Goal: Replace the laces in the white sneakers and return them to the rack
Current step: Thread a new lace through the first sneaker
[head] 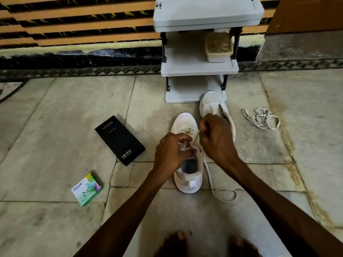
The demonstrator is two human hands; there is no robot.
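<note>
Left hand [171, 152] pinching lace [196, 137] at sneaker [189, 179] eyelets, right hand [216, 140] gripping same lace higher (other sneaker [211, 102] behind)

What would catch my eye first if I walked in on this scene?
The left hand and right hand meet at centre over an upright white mesh sneaker on the stone floor, both gripping a flat cream shoelace that trails off to its right. Behind it the second white sneaker lies tilted at the foot of a grey plastic shoe rack, with a loose tangle of cream laces farther right.
</note>
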